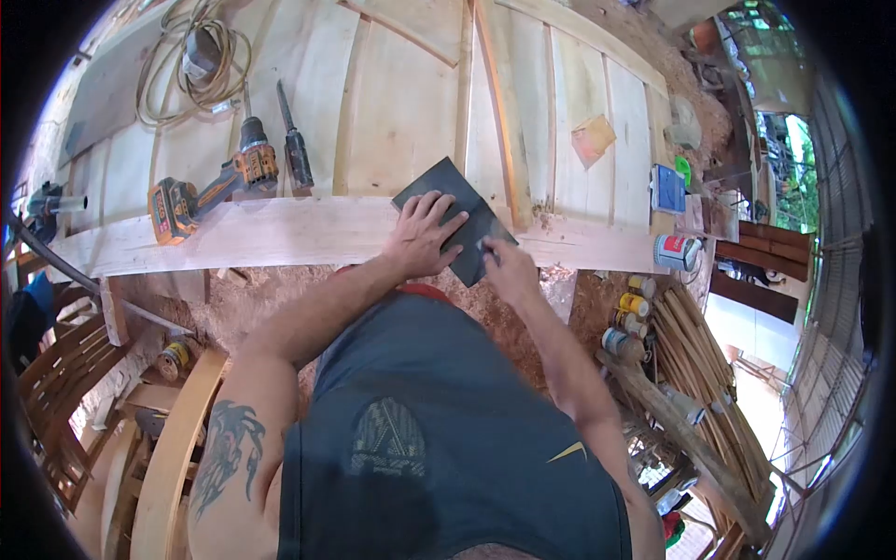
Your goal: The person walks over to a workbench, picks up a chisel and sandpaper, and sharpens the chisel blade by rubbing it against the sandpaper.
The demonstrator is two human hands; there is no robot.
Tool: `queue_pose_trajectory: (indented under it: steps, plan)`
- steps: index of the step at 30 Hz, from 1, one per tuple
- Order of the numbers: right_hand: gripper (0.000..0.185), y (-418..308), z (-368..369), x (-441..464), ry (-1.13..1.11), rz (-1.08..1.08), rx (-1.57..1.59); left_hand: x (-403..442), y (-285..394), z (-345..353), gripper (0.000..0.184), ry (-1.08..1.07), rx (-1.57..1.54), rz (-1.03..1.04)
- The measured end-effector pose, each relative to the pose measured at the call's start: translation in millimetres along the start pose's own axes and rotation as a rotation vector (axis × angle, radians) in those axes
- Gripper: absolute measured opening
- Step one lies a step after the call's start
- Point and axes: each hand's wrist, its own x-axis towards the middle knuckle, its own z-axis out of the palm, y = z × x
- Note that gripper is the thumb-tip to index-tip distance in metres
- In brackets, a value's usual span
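Note:
A dark rectangular sheet (476, 210) lies at a slant over the front edge of the wooden workbench (308, 229). My left hand (426, 235) rests on the sheet's left part with its fingers spread, pressing it flat. Near the sheet's lower right edge is my right hand (509, 266), its fingers curled together in a pinch. Whatever is between those fingers is too small to make out. To the left on the bench are an orange and black cordless drill (219, 187) and a dark pointed tool (295, 149).
A coiled cable (196, 70) lies at the back left. Farther right are an orange-tinted paper piece (593, 140), a blue box (667, 189) and a can (677, 252) near the bench edge. Cans and a stack of wooden strips (695, 373) stand below right.

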Motion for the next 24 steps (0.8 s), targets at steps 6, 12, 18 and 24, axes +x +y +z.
queue_pose_trajectory:
  steps: [6,12,18,24]
  plan:
    - [0.028,-3,-16,5,0.026,-0.010,0.035,1,1,-3,0.060,-0.005,-0.011,-0.005]
    - [0.029,-6,-10,31,-0.010,0.026,0.022,0,2,-4,0.061,-0.011,0.000,-0.004]
    - [0.032,-1,-10,-21,-0.072,-0.016,-0.040,0,1,0,0.061,0.010,-0.001,-0.008]
    - [0.031,1,-17,47,0.073,-0.059,-0.002,1,3,-4,0.061,-0.004,0.018,-0.010]
